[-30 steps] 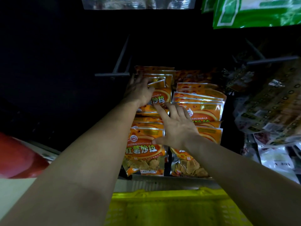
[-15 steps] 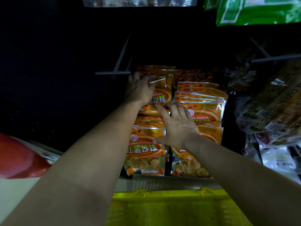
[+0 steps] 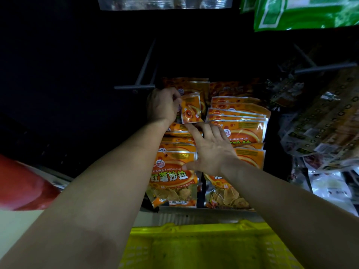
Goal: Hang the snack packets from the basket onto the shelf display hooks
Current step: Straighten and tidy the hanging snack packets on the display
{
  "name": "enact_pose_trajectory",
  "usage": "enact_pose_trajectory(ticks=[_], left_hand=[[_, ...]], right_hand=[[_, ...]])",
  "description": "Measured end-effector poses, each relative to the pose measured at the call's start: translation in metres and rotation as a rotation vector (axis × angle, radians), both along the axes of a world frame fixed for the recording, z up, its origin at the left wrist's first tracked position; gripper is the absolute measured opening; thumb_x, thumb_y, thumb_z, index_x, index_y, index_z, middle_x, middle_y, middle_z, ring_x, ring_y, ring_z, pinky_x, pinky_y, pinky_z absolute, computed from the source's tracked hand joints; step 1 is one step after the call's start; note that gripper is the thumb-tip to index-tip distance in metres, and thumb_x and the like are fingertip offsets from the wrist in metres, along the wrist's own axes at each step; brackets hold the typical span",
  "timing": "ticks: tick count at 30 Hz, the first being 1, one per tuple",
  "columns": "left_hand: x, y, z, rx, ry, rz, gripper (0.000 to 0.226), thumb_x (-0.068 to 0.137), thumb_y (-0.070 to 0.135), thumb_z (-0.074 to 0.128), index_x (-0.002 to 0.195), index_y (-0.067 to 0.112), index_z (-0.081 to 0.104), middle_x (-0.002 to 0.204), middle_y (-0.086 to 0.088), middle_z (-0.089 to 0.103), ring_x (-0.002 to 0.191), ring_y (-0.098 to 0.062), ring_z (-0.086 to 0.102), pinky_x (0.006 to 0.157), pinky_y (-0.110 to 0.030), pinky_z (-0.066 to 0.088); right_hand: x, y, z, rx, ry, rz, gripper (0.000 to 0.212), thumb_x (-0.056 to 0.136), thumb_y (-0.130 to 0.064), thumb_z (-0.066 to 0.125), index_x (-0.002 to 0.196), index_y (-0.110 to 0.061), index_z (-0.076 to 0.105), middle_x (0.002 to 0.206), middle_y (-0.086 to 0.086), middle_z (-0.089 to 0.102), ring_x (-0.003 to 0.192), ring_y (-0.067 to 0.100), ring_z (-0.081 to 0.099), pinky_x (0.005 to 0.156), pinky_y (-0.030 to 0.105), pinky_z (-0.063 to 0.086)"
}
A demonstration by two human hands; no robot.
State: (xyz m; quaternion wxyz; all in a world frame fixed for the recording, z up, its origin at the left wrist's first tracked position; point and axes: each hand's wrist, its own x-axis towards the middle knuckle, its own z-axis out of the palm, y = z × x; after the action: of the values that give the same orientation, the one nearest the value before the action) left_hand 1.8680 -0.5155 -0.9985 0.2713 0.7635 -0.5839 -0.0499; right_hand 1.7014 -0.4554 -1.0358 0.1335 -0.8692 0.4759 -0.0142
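Gripping noted: our left hand (image 3: 163, 105) has its fingers curled round the left edge of one orange snack packet (image 3: 191, 110). The packet stands tilted just right of that hand, its printed face toward us. Whether its hang hole sits on a hook, we cannot tell.

Our right hand (image 3: 211, 150) lies flat with its fingers straight and spread, holding nothing. Its index fingertip (image 3: 188, 126) reaches the lower edge of the held packet. Whether it touches, we cannot tell.

Under the right palm and thumb hangs the left column of packets (image 3: 172, 177), orange, with chips printed at the bottom of the front one. The right column of packets (image 3: 242, 133) hangs just right of the right hand's fingers and runs back under the wrist, overlapped like shingles.

A grey hook bar (image 3: 136, 87) runs just above the left hand and out to its left. The bar's near end meets the knuckles.

Below both forearms, nearest us, sits the yellow basket (image 3: 194, 245). A metal shelf edge (image 3: 204, 214) lies between it and the front packets.

Far above the right hand hang green packets (image 3: 307, 12). Well to its right hang dark patterned packets (image 3: 320, 123). A red object (image 3: 23, 183) lies left of the left forearm; the dim light hides what it is.
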Motion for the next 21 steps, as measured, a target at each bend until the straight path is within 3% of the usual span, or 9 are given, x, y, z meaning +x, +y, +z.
enact_pose_trajectory(ticks=[7,9,14,19,21], left_hand=[[-0.004,0.010,0.022,-0.119,0.035,0.074,0.022,0.100,0.029,0.056,0.118,0.020,0.065,0.114,-0.005,0.062,0.108,-0.021,0.060,0.074,-0.026,0.037],[-0.009,0.013,0.021,-0.097,0.056,0.030,0.021,0.099,0.029,0.058,0.116,0.021,0.067,0.105,-0.001,0.062,0.098,-0.016,0.060,0.074,-0.026,0.041],[-0.016,0.020,0.012,-0.033,0.054,-0.020,0.023,0.100,0.034,0.053,0.115,0.029,0.069,0.119,-0.010,0.062,0.111,-0.031,0.059,0.088,-0.042,0.054],[-0.011,0.037,0.030,-0.033,0.151,-0.037,0.032,0.099,0.036,0.052,0.129,0.032,0.062,0.118,0.000,0.070,0.098,-0.022,0.070,0.087,-0.038,0.057],[-0.013,0.053,0.039,0.009,0.156,-0.038,0.035,0.098,0.035,0.054,0.132,0.031,0.060,0.121,0.000,0.069,0.107,-0.022,0.066,0.092,-0.033,0.053]], right_hand=[[0.001,0.000,0.002,0.011,-0.004,-0.017,0.126,0.065,-0.077,0.070,0.152,-0.037,-0.011,0.157,0.009,0.013,0.147,0.033,0.008,0.123,0.049,0.007],[0.002,0.000,0.003,0.011,-0.006,-0.019,0.126,0.065,-0.076,0.071,0.152,-0.037,-0.011,0.157,0.009,0.013,0.147,0.033,0.008,0.122,0.050,0.007],[0.003,0.002,0.010,0.004,0.013,-0.021,0.125,0.067,-0.073,0.071,0.153,-0.035,-0.011,0.157,0.010,0.011,0.147,0.034,0.008,0.122,0.051,0.008],[0.001,0.011,0.031,-0.046,-0.001,-0.046,0.125,0.068,-0.071,0.072,0.154,-0.032,-0.010,0.157,0.012,0.010,0.147,0.036,0.010,0.122,0.053,0.011],[-0.004,0.017,0.044,-0.053,-0.009,-0.071,0.124,0.068,-0.071,0.072,0.154,-0.032,-0.009,0.158,0.012,0.010,0.147,0.036,0.010,0.121,0.054,0.011]])
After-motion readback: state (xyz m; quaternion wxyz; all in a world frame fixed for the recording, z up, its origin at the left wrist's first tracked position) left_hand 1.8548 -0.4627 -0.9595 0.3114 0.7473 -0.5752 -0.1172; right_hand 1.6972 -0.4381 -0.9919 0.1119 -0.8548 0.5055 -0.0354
